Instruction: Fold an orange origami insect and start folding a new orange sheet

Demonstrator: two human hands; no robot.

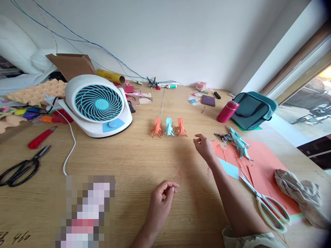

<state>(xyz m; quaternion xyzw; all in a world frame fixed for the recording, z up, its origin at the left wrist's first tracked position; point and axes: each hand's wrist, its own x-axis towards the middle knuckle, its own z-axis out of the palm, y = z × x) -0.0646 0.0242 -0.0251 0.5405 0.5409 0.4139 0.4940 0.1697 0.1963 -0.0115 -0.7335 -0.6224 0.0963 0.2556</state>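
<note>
Three folded paper figures with thin legs stand in a row mid-table: an orange one [157,128], a light blue one [169,127] and another orange one [181,127]. To the right of the row my right hand [204,147] hovers over the tabletop, its fingers loosely bent and apart, holding nothing visible. Nearer to me, my left hand [162,197] has its fingers curled in and the thumb tip against the index finger; nothing shows in it. More light blue folded paper [240,143] lies on orange paper sheets [263,162], beside a light blue sheet [229,168].
White-handled scissors [271,212] and a crumpled cloth [300,193] lie at right, keys [222,137] by the sheets. A pink bottle [228,111] and teal bag [252,110] stand behind. At left are a fan [98,106], red cutter [41,138] and black scissors [24,168].
</note>
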